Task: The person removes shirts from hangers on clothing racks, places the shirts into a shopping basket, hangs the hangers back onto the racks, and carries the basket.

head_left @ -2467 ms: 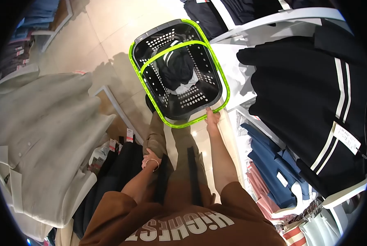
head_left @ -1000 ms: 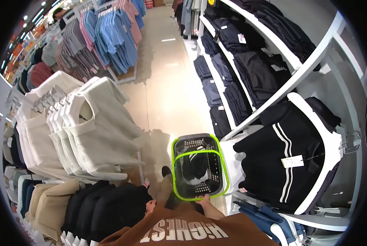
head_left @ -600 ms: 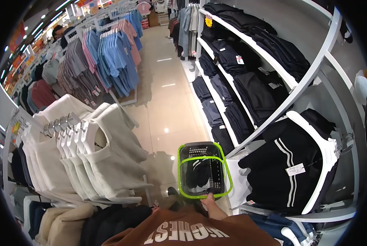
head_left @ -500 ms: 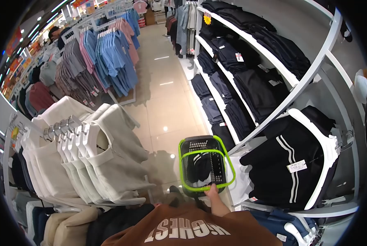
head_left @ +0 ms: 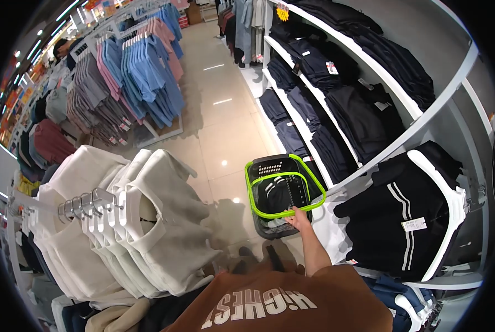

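Note:
A black basket [head_left: 277, 228] with a bright green rim and handle hangs in front of my body, low over the tiled floor. My right hand [head_left: 297, 217] is closed around its green handle at the near side. Inside lies a dark garment [head_left: 277, 191] with white stripes. My left hand does not show. To the right of the basket hangs a black top [head_left: 375, 221] with two white stripes and a paper tag.
White tops [head_left: 164, 232] hang on a rack at the left. Shelves [head_left: 314, 91] of folded dark trousers stand at the right. Blue shirts [head_left: 150, 72] hang farther up the aisle [head_left: 211, 127], and a person [head_left: 63, 51] is at the far left.
The basket has moved forward from my body with my right arm stretched farther out. My left hand, earlier visible near my leg, has gone out of sight. The view has tilted up toward the aisle.

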`<state>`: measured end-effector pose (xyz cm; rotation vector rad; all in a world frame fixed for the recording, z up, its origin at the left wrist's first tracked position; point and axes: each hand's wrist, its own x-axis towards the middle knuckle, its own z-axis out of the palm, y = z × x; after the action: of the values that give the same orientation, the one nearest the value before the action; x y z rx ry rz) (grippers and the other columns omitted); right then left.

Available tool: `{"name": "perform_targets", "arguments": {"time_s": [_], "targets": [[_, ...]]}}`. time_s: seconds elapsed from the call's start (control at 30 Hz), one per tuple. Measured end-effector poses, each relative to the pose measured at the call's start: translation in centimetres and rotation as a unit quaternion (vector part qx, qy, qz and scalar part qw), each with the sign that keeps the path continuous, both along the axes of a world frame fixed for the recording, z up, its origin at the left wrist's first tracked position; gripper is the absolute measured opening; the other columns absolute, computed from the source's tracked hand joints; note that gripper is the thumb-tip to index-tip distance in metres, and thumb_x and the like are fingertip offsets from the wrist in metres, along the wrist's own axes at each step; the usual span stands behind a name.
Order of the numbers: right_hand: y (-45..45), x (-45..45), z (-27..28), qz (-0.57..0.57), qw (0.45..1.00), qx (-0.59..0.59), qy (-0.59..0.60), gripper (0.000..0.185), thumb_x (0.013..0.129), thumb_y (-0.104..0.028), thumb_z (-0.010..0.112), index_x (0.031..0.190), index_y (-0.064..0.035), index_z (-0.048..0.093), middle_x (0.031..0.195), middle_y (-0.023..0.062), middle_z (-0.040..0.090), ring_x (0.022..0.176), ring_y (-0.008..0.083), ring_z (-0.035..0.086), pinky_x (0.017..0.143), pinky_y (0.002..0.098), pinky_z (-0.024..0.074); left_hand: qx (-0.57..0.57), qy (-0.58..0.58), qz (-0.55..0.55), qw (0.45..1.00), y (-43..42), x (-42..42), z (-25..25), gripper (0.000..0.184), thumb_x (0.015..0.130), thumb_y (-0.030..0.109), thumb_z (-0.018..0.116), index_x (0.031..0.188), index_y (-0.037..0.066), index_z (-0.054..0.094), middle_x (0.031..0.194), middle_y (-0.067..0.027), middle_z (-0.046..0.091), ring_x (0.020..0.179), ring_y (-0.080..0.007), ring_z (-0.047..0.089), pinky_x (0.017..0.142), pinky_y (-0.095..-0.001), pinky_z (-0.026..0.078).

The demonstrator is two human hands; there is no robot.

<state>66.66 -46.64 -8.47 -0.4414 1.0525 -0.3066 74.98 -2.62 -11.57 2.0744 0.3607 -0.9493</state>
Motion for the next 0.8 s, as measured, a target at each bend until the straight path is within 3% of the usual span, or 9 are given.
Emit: {"name": "perform_targets", "arguments": {"time_s": [0.27, 0.37, 0.7, 0.8], "targets": [[-5.8, 7.0, 3.3, 0.026, 1.000, -0.016, -0.006, 0.015, 0.093, -0.015, 0.043, 0.104, -0.0037, 0.042, 0.097, 0.0107, 0.052, 0.096, 0.0269, 0.059, 0.076, 0.0474, 0.0517, 0.007, 0.003, 0.009, 1.000, -6.3, 2.6, 0.3, 0.029, 0.070, 0.026, 0.065, 0.091, 0.007, 0.066, 0.087, -0.0134, 0.067, 0.086, -0.0235, 0.063, 0.079, -0.0344, 0.047], [-8.4, 9.3, 3.4, 0.037, 0.999, 0.004, -0.031, 0.015, 0.093, -0.012, 0.043, 0.104, -0.0027, 0.043, 0.097, 0.0111, 0.051, 0.095, 0.0271, 0.058, 0.082, 0.0494, 0.0494, 0.006, -0.004, 0.018, 1.000, -10.2, 4.1, 0.6, 0.028, 0.070, 0.026, 0.065, 0.091, 0.008, 0.067, 0.087, -0.0133, 0.067, 0.086, -0.0234, 0.063, 0.078, -0.0344, 0.047], [-13.0, 14.4, 2.7, 0.088, 0.995, 0.032, -0.045, 0.021, 0.093, -0.014, 0.045, 0.111, -0.0043, 0.039, 0.107, 0.0107, 0.051, 0.105, 0.0261, 0.051, 0.085, 0.0472, 0.0479, -0.007, -0.052, 0.073, 0.996, -21.3, 9.9, 2.1, 0.025, 0.068, 0.023, 0.066, 0.089, 0.008, 0.067, 0.087, -0.0127, 0.067, 0.085, -0.0231, 0.063, 0.078, -0.0345, 0.048], [-13.7, 15.6, 1.8, 0.088, 0.995, 0.034, -0.034, 0.023, 0.091, -0.013, 0.046, 0.113, -0.0065, 0.039, 0.109, 0.0115, 0.049, 0.106, 0.0254, 0.050, 0.082, 0.0468, 0.0495, 0.040, -0.071, 0.071, 0.994, -23.0, 12.2, 1.2, 0.026, 0.068, 0.022, 0.066, 0.090, 0.009, 0.067, 0.087, -0.0127, 0.067, 0.084, -0.0236, 0.063, 0.078, -0.0350, 0.048]]}}
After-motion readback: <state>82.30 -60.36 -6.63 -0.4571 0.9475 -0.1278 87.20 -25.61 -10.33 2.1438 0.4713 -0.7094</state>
